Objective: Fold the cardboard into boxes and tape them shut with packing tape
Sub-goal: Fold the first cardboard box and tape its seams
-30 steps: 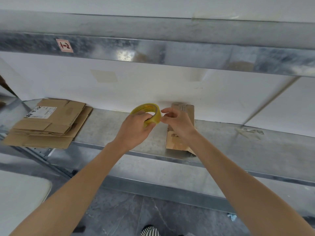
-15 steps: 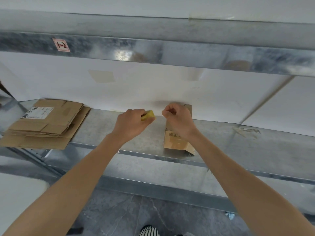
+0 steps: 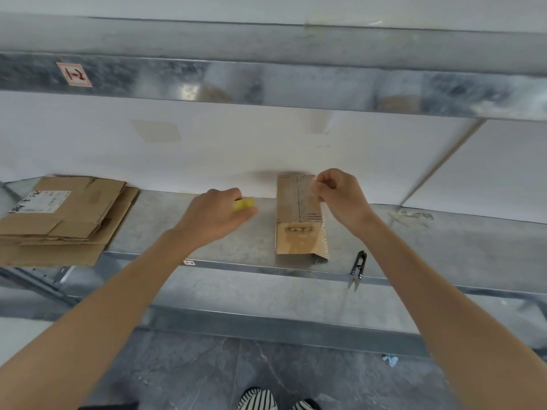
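On steel shelf [image 3: 444, 247], white wall [image 3: 236, 149] behind | left hand [image 3: 213, 217] grips tape roll [image 3: 244, 204] | right hand [image 3: 343, 196] pinches tape end [image 3: 312, 189]

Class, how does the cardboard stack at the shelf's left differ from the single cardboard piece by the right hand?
The cardboard stack is several wide layered sheets; the single cardboard piece is one narrow piece. The stack bears a white label; the single piece bears black print. No hand touches the stack; the right hand pinches tape at the single piece's far end. Both are brown, lying on the metal shelf.
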The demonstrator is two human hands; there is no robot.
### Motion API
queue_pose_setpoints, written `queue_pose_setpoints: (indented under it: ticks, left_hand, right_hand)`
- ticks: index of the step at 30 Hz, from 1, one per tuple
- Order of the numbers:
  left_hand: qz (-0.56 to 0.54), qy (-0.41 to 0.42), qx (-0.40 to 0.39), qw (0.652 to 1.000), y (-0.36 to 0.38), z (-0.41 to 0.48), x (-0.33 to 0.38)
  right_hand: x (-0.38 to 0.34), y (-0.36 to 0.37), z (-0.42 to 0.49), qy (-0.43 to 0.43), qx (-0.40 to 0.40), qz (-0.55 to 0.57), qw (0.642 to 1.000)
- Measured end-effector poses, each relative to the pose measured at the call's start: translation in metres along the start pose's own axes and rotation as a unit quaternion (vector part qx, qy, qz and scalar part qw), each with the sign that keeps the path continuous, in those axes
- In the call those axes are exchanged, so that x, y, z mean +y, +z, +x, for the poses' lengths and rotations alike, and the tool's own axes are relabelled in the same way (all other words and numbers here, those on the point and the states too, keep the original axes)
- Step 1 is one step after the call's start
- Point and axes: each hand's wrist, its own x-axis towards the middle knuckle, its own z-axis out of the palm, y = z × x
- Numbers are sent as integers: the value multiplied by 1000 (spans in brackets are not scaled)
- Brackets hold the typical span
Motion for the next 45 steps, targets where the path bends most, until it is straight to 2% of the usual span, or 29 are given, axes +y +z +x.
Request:
queue_pose_setpoints:
  ticks: [2,7,8,11,12,21,27,33,36,42,45]
  left_hand:
    - [21,-1,15,1000,3,1,-3]
    - [-150,6,-11,989,9,-8,-6]
    - [-132,7,-14,991,11,-8,-8]
    - [34,30,7,999,17,-7,-10]
    - [57,33,15,998,19,-5,-9]
    - [33,24,14,999,32,11,-6]
    - [29,-14,-22,999,43,18,-9]
    - [14,-40,-65,997,73,17,-14]
    - [1,-46,-65,997,84,17,-12]
    - [-27,-61,-54,996,94,14,-8]
    - [-36,-63,-52,996,96,13,-8]
  right_hand:
    - [4,-2,-3,7,10,2,1000]
    - [21,-20,-12,30,49,18,998]
    - [26,-23,-15,38,53,23,998]
    - [41,-29,-24,64,75,34,995]
    - [44,-30,-25,71,80,34,994]
    - [68,-34,-26,117,94,65,986]
    - [82,-26,-17,154,89,73,981]
    - [108,-6,-13,203,73,32,976]
    - [112,7,-12,203,58,10,977]
    - [110,31,-12,203,64,47,976]
    - [117,35,-18,229,52,12,972]
